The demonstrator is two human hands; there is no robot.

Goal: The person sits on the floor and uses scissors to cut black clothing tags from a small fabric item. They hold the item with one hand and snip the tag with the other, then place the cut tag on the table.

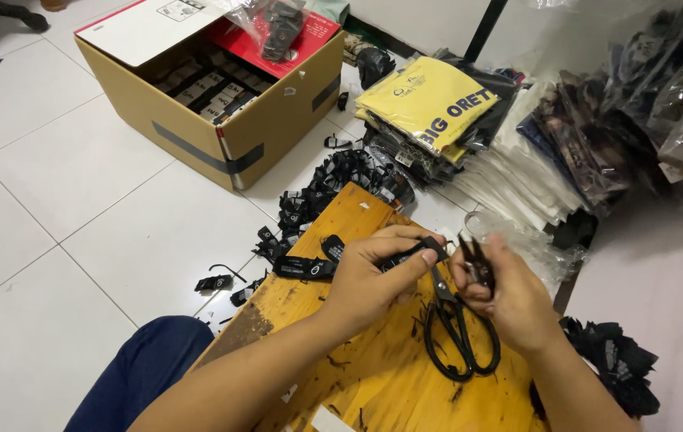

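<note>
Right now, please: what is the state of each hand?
Left hand: closed on a black label strip, pinched at its end.
Right hand: closed on small black pieces; black scissors lie beside it on the wooden board.

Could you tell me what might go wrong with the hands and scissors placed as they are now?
The black scissors lie directly beneath both hands, so the left hand or right hand might catch a blade. The label strip trails toward the wooden board edge and could slide off.
</note>
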